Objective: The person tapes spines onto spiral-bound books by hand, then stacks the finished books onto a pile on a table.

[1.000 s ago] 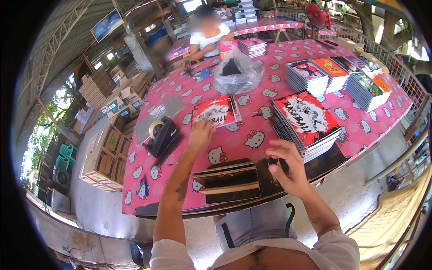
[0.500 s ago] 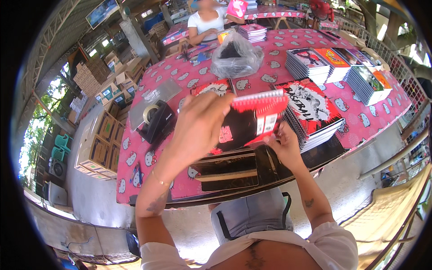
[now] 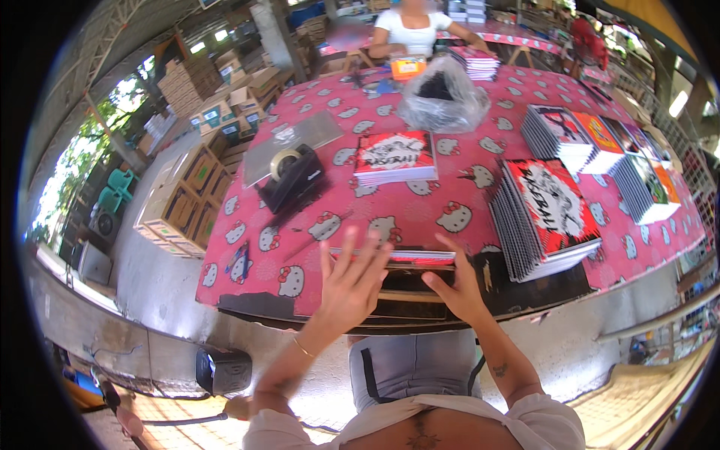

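In front of me a spiral notebook (image 3: 424, 257) is seen nearly edge-on, its white and red edge facing up, at the table's near side. My left hand (image 3: 351, 281) has its fingers spread over the notebook's left end. My right hand (image 3: 459, 289) is at the other end, thumb on the near side and index finger on the far side. A short stack of red, white and black notebooks (image 3: 396, 157) lies beyond my hands. To the right stands a taller stack of spiral notebooks (image 3: 551, 214) with matching covers.
A black tape dispenser (image 3: 294, 180) and a clear plastic sheet (image 3: 319, 131) lie at the left. A clear plastic bag (image 3: 446, 105) sits farther back. More notebook stacks (image 3: 559, 139) stand at the right. Across the table is a person in a white top (image 3: 409, 34). Cartons (image 3: 180, 202) stand on the floor.
The notebook has come down from its raised, tilted position to the table's near edge. My left hand has lowered and its fingers have spread. The view has shifted, uncovering the short stack.
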`<state>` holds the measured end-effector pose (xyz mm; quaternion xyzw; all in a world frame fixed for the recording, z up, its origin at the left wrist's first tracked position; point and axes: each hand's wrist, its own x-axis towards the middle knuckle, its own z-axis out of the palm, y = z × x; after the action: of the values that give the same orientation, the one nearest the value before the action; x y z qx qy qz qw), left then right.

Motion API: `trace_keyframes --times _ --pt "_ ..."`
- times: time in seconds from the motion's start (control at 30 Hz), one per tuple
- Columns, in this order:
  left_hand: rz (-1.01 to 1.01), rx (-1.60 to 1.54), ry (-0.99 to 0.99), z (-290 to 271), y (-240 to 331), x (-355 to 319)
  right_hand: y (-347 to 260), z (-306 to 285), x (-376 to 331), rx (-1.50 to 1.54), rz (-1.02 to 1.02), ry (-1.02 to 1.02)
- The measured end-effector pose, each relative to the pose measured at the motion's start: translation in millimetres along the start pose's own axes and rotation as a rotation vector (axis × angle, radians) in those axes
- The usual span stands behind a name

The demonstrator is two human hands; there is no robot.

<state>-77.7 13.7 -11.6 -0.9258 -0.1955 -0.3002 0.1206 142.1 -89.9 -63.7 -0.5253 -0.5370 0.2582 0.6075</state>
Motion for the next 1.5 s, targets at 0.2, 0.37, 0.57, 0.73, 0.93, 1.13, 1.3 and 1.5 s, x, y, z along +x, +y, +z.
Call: trace_keyframes --times 0.2,0.37,0.57,0.73,0.93,1.13,1.3,1.5 --pt "-0.838 -0.923 0.144 78.1 -6.5 -66.1 23.5 1.6 2.4 0.062 -0.016 0.123" --pt "-0.465 -0.013 0.220 122.7 -106.0 -14.9 25.3 -32.2 0.0 0.020 0.029 0.178" --pt "-0.535 -0.525 0.311 111.4 -99.1 7.5 -59.9 -10.3 12.5 -0.793 -0.499 0.318" --pt "-0.617 -0.797 0.263 13.9 -35.7 1.9 -54.5 44.5 54.5 -0.803 -0.565 0.014" --pt "-0.375 -0.474 0.350 13.1 -25.0 -12.7 -37.1 59.6 71.5 -0.761 -0.514 -0.071" --pt "-0.596 -0.514 0.096 2.5 -23.7 -3.6 -39.5 54.2 71.1 -0.756 -0.500 -0.060" --pt "-0.457 -0.537 0.135 5.2 -41.1 1.2 -40.1 55.4 69.3 -0.751 -0.517 -0.071" --pt "-0.253 -0.569 -0.012 2.7 -60.7 3.0 -40.0 53.6 70.3 -0.759 -0.502 -0.097"
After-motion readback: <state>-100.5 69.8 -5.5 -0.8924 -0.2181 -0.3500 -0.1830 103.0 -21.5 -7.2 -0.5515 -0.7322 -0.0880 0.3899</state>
